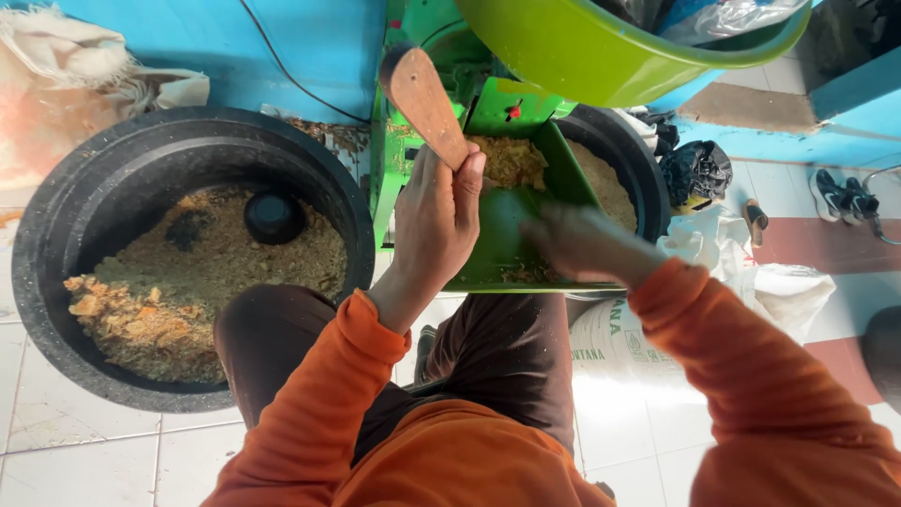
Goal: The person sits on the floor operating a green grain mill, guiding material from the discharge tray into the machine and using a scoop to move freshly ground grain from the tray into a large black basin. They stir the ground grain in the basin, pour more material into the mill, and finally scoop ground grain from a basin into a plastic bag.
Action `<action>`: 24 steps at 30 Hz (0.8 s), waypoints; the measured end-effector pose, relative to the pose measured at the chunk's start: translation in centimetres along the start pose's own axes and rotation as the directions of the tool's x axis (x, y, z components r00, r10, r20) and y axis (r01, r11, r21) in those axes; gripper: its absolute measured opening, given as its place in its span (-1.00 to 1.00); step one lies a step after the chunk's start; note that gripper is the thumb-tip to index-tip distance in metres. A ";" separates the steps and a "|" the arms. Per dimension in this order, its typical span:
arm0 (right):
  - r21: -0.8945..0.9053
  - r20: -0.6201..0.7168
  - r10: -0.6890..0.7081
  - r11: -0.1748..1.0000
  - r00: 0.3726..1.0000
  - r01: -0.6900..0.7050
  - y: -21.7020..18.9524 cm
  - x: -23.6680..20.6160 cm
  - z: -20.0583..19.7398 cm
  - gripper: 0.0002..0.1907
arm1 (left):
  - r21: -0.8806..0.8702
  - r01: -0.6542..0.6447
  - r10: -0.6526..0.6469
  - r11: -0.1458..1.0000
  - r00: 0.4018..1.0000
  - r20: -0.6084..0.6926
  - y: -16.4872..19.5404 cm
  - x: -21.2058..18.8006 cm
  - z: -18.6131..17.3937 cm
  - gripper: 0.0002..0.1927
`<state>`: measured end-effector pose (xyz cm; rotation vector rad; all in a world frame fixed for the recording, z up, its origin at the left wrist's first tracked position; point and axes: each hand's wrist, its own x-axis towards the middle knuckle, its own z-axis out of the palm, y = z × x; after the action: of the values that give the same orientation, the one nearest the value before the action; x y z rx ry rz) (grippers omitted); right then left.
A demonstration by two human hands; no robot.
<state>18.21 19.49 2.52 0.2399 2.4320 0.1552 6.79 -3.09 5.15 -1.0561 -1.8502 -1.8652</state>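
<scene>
My left hand [434, 218] grips a flat wooden paddle [424, 97], its blade pointing up and away over the green machine chute [554, 160]. My right hand [584, 242], blurred by motion, rests low in the chute near a green scoop-like shape [505, 221]; whether it holds that shape is unclear. Brown-yellow crumbly mash [510, 160] lies at the chute's upper end. Both arms wear orange sleeves.
A large black tub [56, 225] on the left holds crumbly feed mash and a small black bowl [274, 216]. A second black tub [629, 160] sits behind the chute. A green basin [582, 56] hangs above. White sacks [788, 291], black bags and shoes lie right.
</scene>
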 end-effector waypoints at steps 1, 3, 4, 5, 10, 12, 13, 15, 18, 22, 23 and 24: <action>-0.020 -0.262 -0.132 0.991 0.956 0.132 -0.1 0.1 0.4 -0.49 | 0.014 -0.001 0.001 1.000 1.000 -0.005 -0.2 0.1 0.1 -0.82; -0.148 -0.696 -0.342 0.929 0.631 0.340 -0.4 1.3 0.8 -0.33 | 0.044 -0.015 0.016 0.999 1.000 -0.018 -0.6 0.2 0.1 -0.81; -0.118 -0.688 -0.369 0.907 0.625 0.405 -0.2 2.2 0.6 -0.44 | 0.062 -0.027 0.029 0.998 0.999 -0.025 -0.8 0.2 0.0 -0.81; -0.088 -0.683 -0.395 0.880 0.614 0.467 0.1 3.1 0.3 -0.54 | 0.080 -0.045 0.047 0.996 0.998 -0.031 -0.9 0.3 -0.1 -0.81; 0.203 -0.680 -0.085 0.932 0.729 0.299 1.3 2.0 -0.2 -0.78 | 0.054 0.050 -0.051 0.997 0.999 0.006 -1.1 0.2 -0.7 -0.79; 0.269 -0.704 -0.041 0.909 0.709 0.319 1.1 0.7 -0.2 -0.81 | 0.076 0.019 -0.018 0.997 1.000 -0.007 -1.2 0.2 -0.6 -0.79; 0.293 -0.707 -0.015 0.904 0.707 0.312 0.8 0.4 -0.4 -0.82 | 0.090 -0.012 0.013 0.996 1.000 -0.013 -1.2 0.3 -0.5 -0.80; 0.345 -0.707 0.039 0.890 0.706 0.297 0.3 0.7 -0.9 -0.84 | 0.097 -0.039 0.039 0.994 0.999 0.002 -1.2 0.2 -0.4 -0.80; 0.306 -0.801 0.042 0.886 0.597 0.348 0.1 3.2 -2.1 -0.75 | 0.078 -0.047 0.044 0.996 0.998 0.046 -1.1 0.2 -0.2 -0.81; 0.234 -0.712 0.007 0.945 0.703 0.227 0.6 5.6 -2.2 -0.83 | 0.085 -0.076 0.070 0.993 0.994 0.079 -0.8 0.1 -0.2 -0.80; 0.213 -0.706 0.022 0.960 0.708 0.183 0.7 5.8 -2.0 -0.85 | 0.094 -0.090 0.082 0.991 0.993 0.090 -0.7 0.1 -0.2 -0.80; 0.195 -0.701 0.040 0.971 0.712 0.138 0.8 5.9 -1.7 -0.87 | 0.080 -0.091 0.083 0.993 0.991 0.102 -0.6 0.1 -0.2 -0.80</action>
<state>12.81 21.47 0.28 0.2495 3.2328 -0.0935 6.29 -3.17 4.80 -1.1983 -1.8872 -1.6987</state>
